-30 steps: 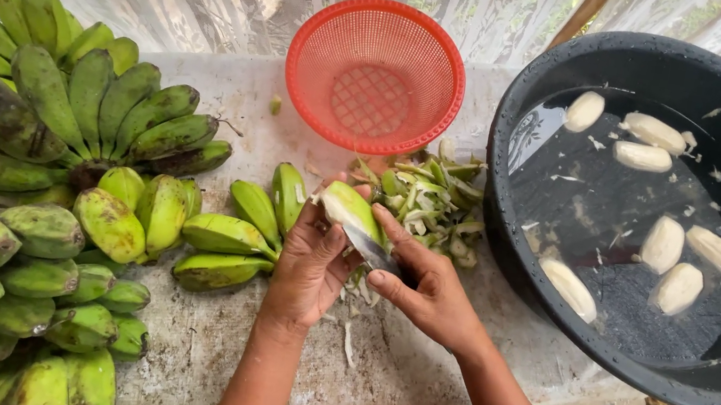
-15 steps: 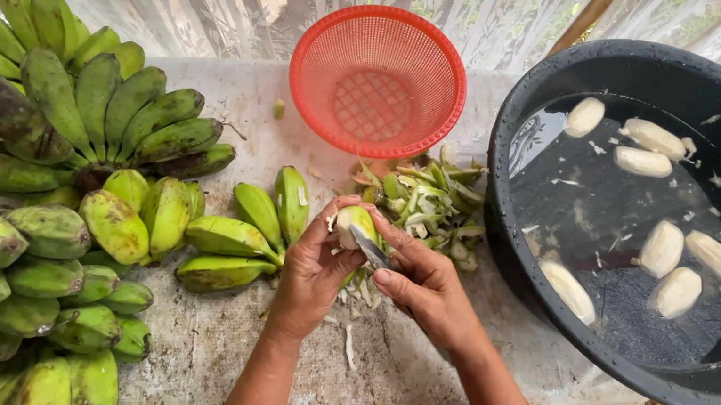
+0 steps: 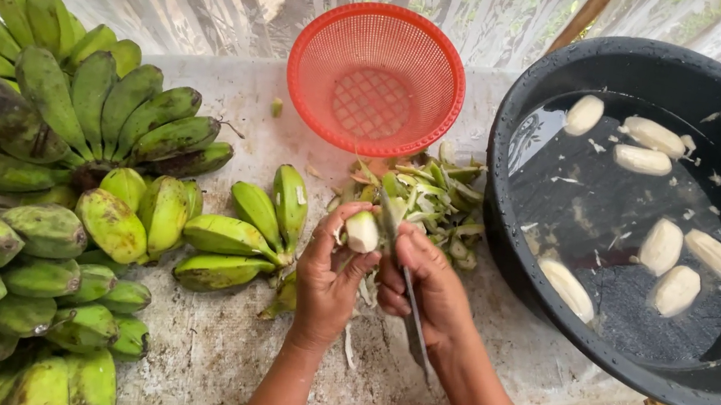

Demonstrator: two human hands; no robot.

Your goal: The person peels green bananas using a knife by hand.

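Note:
My left hand (image 3: 327,279) grips a partly peeled banana (image 3: 363,231), its pale tip showing above my fingers. My right hand (image 3: 431,281) holds a knife (image 3: 412,320) whose blade lies against the banana, with the handle running down toward my wrist. Both hands meet over the concrete table (image 3: 214,352), just in front of a heap of green peels (image 3: 432,199). A small bunch of green bananas (image 3: 246,233) lies just left of my left hand.
Large bunches of green bananas (image 3: 30,182) fill the left side. A red mesh basket (image 3: 376,76) sits behind the peels. A black basin (image 3: 663,219) of water with several peeled bananas stands at the right, overhanging the table edge.
The green skin has come off the banana's top, so the pale flesh shows. Both hands have shifted slightly toward me, and the knife now points down along my right wrist.

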